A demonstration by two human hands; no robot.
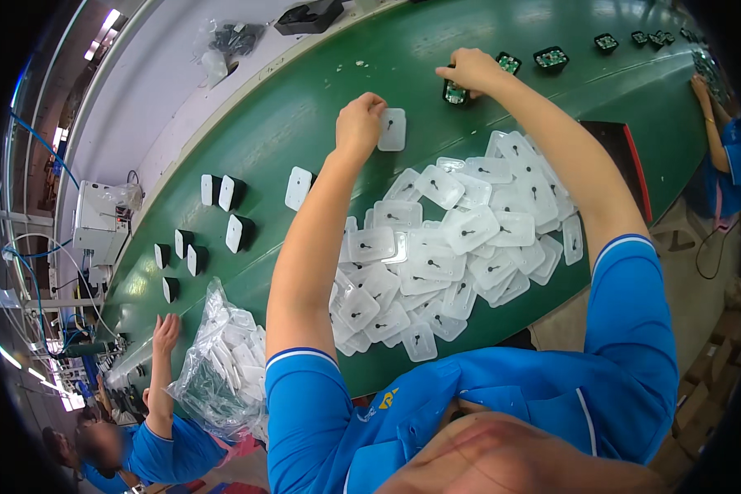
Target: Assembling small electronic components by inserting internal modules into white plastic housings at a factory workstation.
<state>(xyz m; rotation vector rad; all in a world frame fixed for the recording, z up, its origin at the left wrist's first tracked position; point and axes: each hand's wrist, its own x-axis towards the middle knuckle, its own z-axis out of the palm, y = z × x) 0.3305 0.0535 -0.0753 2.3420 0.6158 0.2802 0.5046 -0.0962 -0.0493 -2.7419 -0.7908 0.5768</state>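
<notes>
My left hand (361, 123) has its fingers closed at the left edge of a white rounded-rectangular cover (393, 130) that bears a small black keyhole-shaped mark. Across the green work surface to the right, my right hand (472, 71) grips an open black housing (454, 93) with a green circuit board inside. Another such housing (508, 62) lies just beyond that hand. A big heap of translucent white covers (436, 263) spreads between my forearms, close to my body. Beside my left forearm stands a black housing with a white cover (299, 188) on it.
Several covered black boxes (232, 193) stand to the left. Near them is a clear plastic bag (214, 370) of white pieces and a co-worker's hand (166, 332). More open housings (551, 58) line the far right. A dark red-edged tray (617, 160) sits beside my right arm.
</notes>
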